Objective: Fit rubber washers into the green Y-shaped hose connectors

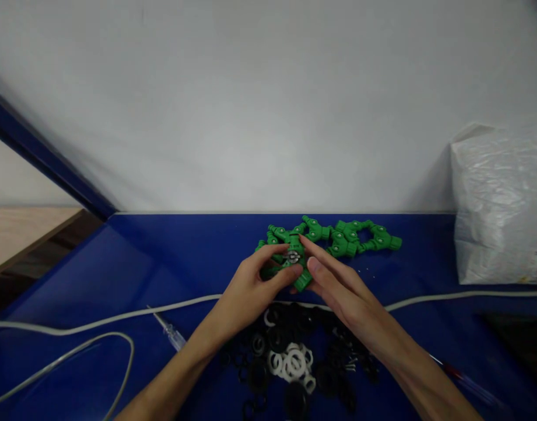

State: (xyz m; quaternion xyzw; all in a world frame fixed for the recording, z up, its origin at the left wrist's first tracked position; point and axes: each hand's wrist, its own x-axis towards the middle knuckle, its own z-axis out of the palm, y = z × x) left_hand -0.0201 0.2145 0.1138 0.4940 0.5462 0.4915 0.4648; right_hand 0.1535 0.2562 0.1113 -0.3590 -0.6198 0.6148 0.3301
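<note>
Over the blue tabletop I hold a green plastic hose valve fitting [301, 283] with a greyish piece on its face. My left hand [253, 283] is closed on it from the left, its thumb at the lower body. From the other side, my right hand [345, 286] grips it, with the index finger near its upper end and the thumb by its side. Fingers hide part of the fitting. Just behind lie several more green Y-shaped fittings [343, 238]. Below my hands are white rings [294, 363] and black round parts [257, 375] in a loose pile.
A clear-handled screwdriver [175, 338] lies left of my left forearm, another screwdriver [463, 377] right of my right forearm. White cables [75, 328] cross the table. A plastic-wrapped package [498, 210] stands at the right against the pale wall [259, 105].
</note>
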